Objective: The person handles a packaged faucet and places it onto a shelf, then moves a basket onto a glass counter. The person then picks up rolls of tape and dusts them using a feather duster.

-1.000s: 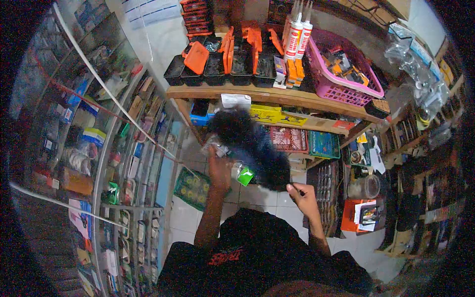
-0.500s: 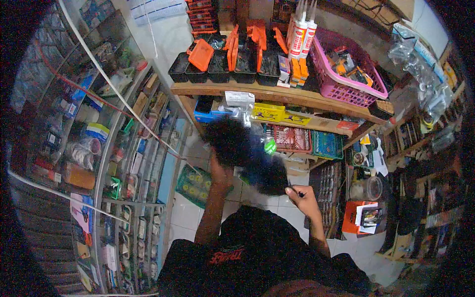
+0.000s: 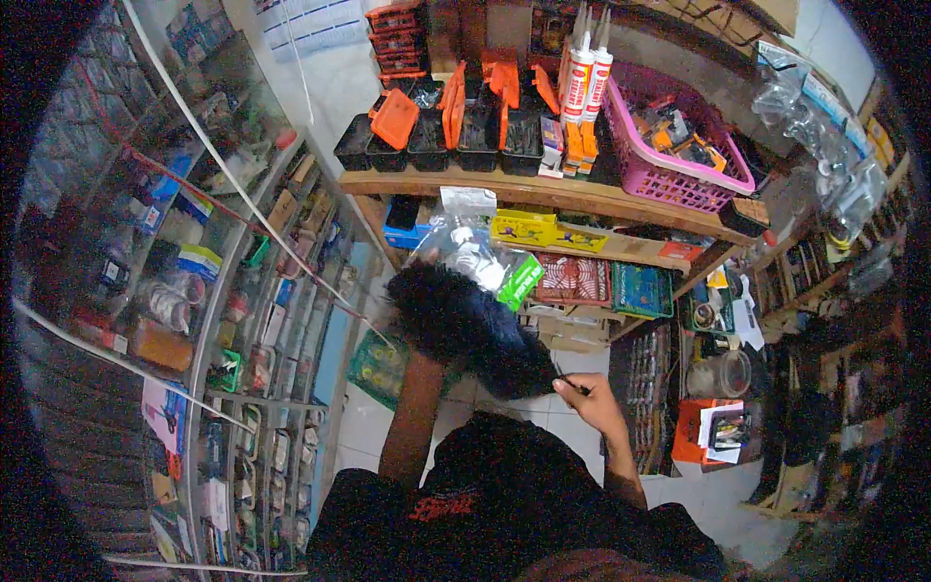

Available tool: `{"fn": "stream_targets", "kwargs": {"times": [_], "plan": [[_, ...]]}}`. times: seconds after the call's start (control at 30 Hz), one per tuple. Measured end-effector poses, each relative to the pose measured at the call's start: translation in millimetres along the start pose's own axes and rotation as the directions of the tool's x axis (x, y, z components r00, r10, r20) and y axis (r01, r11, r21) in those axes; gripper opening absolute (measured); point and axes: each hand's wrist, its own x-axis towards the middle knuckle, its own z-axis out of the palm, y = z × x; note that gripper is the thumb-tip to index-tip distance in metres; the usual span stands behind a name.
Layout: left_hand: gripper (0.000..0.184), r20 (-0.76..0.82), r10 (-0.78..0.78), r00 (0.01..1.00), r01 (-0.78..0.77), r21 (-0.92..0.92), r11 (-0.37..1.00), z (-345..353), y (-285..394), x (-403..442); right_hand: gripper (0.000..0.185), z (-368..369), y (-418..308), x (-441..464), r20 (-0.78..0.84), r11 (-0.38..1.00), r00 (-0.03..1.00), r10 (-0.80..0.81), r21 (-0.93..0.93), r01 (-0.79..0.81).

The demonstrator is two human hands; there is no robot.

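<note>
A black feather duster [image 3: 465, 325] stretches across the middle of the view. Its thin handle is gripped by my right hand [image 3: 593, 400], fingers closed around it. My left hand [image 3: 421, 369] is raised behind the duster's fluffy end, which hides its fingers; only the wrist and forearm show clearly. Just beyond the duster is a clear plastic bag [image 3: 473, 254] with white pieces inside and a green label [image 3: 521, 281]. Whether my left hand holds this bag cannot be seen.
On the wooden shelf [image 3: 572, 199] ahead stand black boxes with orange lids [image 3: 394, 116], sealant tubes [image 3: 588, 82] and a pink basket [image 3: 679, 175]. Glass cabinets [image 3: 223, 291] line the left. A green crate [image 3: 378, 369] is on the floor. An orange box [image 3: 690, 432] stands right.
The duster's fluffy end has shifted slightly left and down, showing more of the plastic bag and its green label. My right hand still grips the handle, a little lower and to the left.
</note>
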Motion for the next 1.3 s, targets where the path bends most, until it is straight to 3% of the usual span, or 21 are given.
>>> {"fn": "stream_targets", "kwargs": {"times": [0.13, 0.17, 0.3, 0.37, 0.43, 0.53, 0.6, 0.63, 0.7, 0.73, 0.8, 0.87, 0.93, 0.97, 1.07, 1.1, 1.13, 1.17, 1.23, 1.3], "plan": [[0.055, -0.248, 0.091, 0.964, -0.056, 0.144, 0.988, 60, -11, -2, 0.041, -1, 12, -8, -0.027, 0.996, 1.000, 0.001, 0.091, 0.002], [0.053, -0.059, 0.085, 0.995, -0.080, 0.086, 0.993, 60, -13, 1, 0.042, -5, 14, -11, 0.081, 0.997, 0.997, -0.014, 0.078, 0.007], [0.051, -0.286, 0.085, 0.954, -0.062, 0.087, 0.994, 88, -26, -11, 0.043, -6, 24, -21, -0.113, 0.995, 0.993, -0.025, 0.096, 0.036], [0.050, -0.399, 0.082, 0.913, -0.049, 0.091, 0.995, 109, -34, -17, 0.043, -11, 29, -27, -0.008, 0.992, 0.999, -0.038, 0.122, 0.038], [0.054, -0.281, 0.086, 0.956, -0.065, 0.084, 0.994, 92, -39, -21, 0.043, -18, 27, -33, 0.050, 0.992, 0.996, -0.075, 0.104, 0.069], [0.059, -0.078, 0.086, 0.993, -0.080, 0.074, 0.994, 19, -35, -29, 0.044, -20, 40, -39, -0.182, 0.980, 0.982, -0.046, 0.182, 0.079], [0.060, 0.021, 0.069, 0.997, -0.070, 0.082, 0.994, -6, -32, -36, 0.043, -31, 53, -44, -0.086, 0.974, 0.996, 0.006, 0.224, 0.014], [0.059, 0.025, 0.047, 0.999, -0.049, 0.089, 0.995, 8, -34, -37, 0.042, -38, 59, -44, -0.037, 0.970, 0.999, 0.024, 0.241, -0.015], [0.057, 0.031, -0.006, 1.000, 0.002, 0.118, 0.993, 37, -40, -40, 0.042, -47, 70, -45, -0.102, 0.974, 0.995, -0.022, 0.224, 0.044], [0.057, -0.141, 0.075, 0.987, -0.041, 0.232, 0.972, 48, -44, -43, 0.042, -47, 75, -47, -0.127, 0.974, 0.991, -0.041, 0.216, 0.068], [0.056, -0.210, 0.139, 0.968, -0.075, 0.286, 0.955, 71, -60, -45, 0.041, -47, 81, -49, -0.108, 0.948, 0.994, 0.024, 0.318, 0.011], [0.055, -0.132, 0.068, 0.989, -0.035, 0.244, 0.969, 60, -59, -47, 0.039, -52, 85, -52, -0.034, 0.921, 0.997, 0.073, 0.385, -0.054], [0.055, 0.010, -0.019, 1.000, 0.017, 0.175, 0.984, 47, -55, -48, 0.036, -50, 115, -45, -0.101, 0.937, 0.994, 0.049, 0.350, -0.011], [0.055, -0.170, 0.115, 0.979, -0.055, 0.322, 0.945, 62, -67, -50, 0.035, -49, 127, -42, -0.144, 0.942, 0.989, 0.021, 0.333, 0.029], [0.056, -0.256, 0.182, 0.949, -0.077, 0.372, 0.925, 80, -85, -49, 0.032, -60, 114, -45, -0.164, 0.971, 0.986, -0.011, 0.235, 0.050], [0.056, -0.093, 0.069, 0.993, -0.037, 0.309, 0.950, 66, -76, -51, 0.031, -65, 112, -44, -0.181, 0.981, 0.982, -0.046, 0.179, 0.079], [0.056, -0.142, 0.096, 0.985, -0.044, 0.335, 0.941, 62, -75, -51, 0.030, -68, 111, -42, -0.196, 0.986, 0.977, -0.084, 0.122, 0.110], [0.056, -0.192, 0.127, 0.973, -0.051, 0.359, 0.932, 65, -78, -51, 0.030, -69, 111, -40, -0.209, 0.967, 0.978, -0.023, 0.242, 0.074], [0.058, -0.296, 0.198, 0.934, -0.081, 0.365, 0.927, 82, -89, -50, 0.031, -79, 98, -38, -0.138, 0.974, 0.990, -0.041, 0.217, 0.071], [0.058, -0.252, 0.184, 0.950, -0.083, 0.363, 0.928, 72, -85, -54, 0.032, -86, 96, -32, -0.116, 0.977, 0.993, -0.030, 0.206, 0.053]]}}
